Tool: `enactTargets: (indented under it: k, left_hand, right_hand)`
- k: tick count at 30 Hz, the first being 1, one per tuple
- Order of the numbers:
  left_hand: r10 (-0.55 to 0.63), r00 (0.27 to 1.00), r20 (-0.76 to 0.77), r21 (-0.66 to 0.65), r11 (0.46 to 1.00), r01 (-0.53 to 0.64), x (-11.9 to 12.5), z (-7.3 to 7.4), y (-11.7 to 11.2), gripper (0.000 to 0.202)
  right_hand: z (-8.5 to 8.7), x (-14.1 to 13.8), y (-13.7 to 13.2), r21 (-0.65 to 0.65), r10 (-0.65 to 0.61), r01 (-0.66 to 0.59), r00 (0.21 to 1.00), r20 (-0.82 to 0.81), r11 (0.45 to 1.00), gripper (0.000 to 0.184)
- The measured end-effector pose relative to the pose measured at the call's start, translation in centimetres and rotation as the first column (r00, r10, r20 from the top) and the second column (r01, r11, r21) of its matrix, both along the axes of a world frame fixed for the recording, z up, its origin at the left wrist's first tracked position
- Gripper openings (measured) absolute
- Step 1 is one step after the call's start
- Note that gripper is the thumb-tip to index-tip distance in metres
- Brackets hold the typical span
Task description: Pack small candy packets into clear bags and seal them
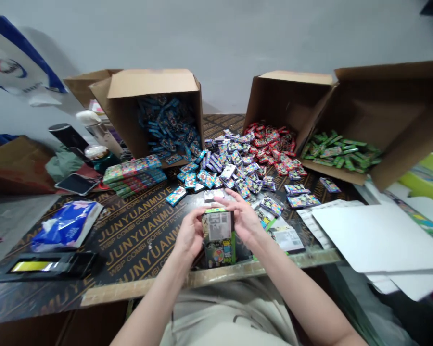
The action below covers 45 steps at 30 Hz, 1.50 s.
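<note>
Both my hands hold a small upright printed carton (218,236) near the table's front edge. My left hand (189,232) grips its left side with curled fingers. My right hand (242,216) wraps its right side, fingers reaching over the top. The carton shows a white barcode label and green edges. Just beyond it lies a heap of small purple and blue packets (234,168) spread over the dark printed table (140,240).
Tipped cardboard boxes spill blue packets (168,126), red packets (274,146) and green packets (337,151). A stack of flat colourful boxes (134,175) sits at left, with a tissue pack (67,225), a phone (76,183) and a black tray (46,265). White sheets (375,238) cover the right.
</note>
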<state>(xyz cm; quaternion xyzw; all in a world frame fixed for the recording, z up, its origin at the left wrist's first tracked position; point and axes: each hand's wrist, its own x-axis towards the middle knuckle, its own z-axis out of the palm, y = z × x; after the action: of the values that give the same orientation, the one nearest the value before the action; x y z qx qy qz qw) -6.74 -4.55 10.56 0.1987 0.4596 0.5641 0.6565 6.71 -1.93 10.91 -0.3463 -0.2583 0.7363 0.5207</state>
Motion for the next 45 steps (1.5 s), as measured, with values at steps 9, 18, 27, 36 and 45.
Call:
enactTargets:
  k: [9, 18, 27, 36, 45]
  left_hand:
    - [0.092, 0.683, -0.725, 0.375, 0.884, 0.279, -1.5, 2.5, -0.3, 0.011]
    - [-0.141, 0.669, -0.729, 0.209, 0.886, 0.414, -2.3, 3.6, 1.8, 0.013]
    - [0.276, 0.348, -0.896, 0.442, 0.611, 0.656, -2.3, 3.0, -0.5, 0.01]
    - [0.284, 0.263, -0.922, 0.382, 0.552, 0.741, -1.6, 2.6, -0.2, 0.021]
    - [0.244, 0.378, -0.893, 0.443, 0.622, 0.646, -1.0, 2.2, -0.9, 0.019]
  right_hand:
    - [-0.8, 2.2, -1.1, 0.424, -0.188, -0.01, 0.887, 0.421, 0.906, 0.013]
    - [0.0, 2.2, -0.7, 0.457, -0.186, -0.071, 0.85, 0.493, 0.886, 0.013]
    - [0.1, 4.6, -2.2, 0.677, -0.277, -0.393, 0.699, 0.66, 0.622, 0.021]
    - [-4.7, 19.0, 0.7, 0.3, -0.36, -0.297, -0.172, 0.917, 0.906, 0.023]
    - [-7.4, 16.5, -0.2, 0.098, -0.275, -0.613, -0.201, 0.94, 0.784, 0.034]
